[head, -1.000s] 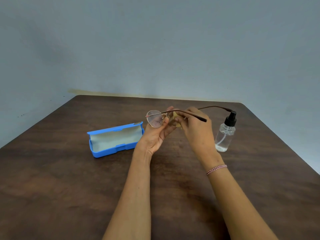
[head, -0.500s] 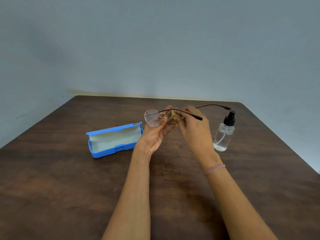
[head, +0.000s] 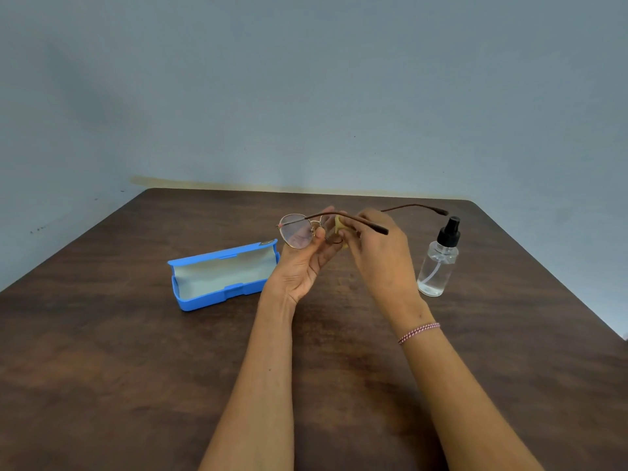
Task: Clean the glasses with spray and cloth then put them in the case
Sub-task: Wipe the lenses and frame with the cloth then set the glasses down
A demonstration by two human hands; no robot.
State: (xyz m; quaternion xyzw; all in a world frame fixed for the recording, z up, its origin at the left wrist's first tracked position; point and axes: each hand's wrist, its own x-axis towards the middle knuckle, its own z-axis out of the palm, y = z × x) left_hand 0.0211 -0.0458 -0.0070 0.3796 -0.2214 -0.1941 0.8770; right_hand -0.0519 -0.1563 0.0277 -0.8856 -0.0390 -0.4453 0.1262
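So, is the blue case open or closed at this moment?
Open. The blue case lies on the table with its lid swung back, so the pale lining shows, and nothing lies inside.

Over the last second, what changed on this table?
Little: the glasses, in the left hand, drifted slightly left toward the open case. The right hand still presses the yellow cloth at the other lens. Nothing taken or released; case and spray bottle stayed put.
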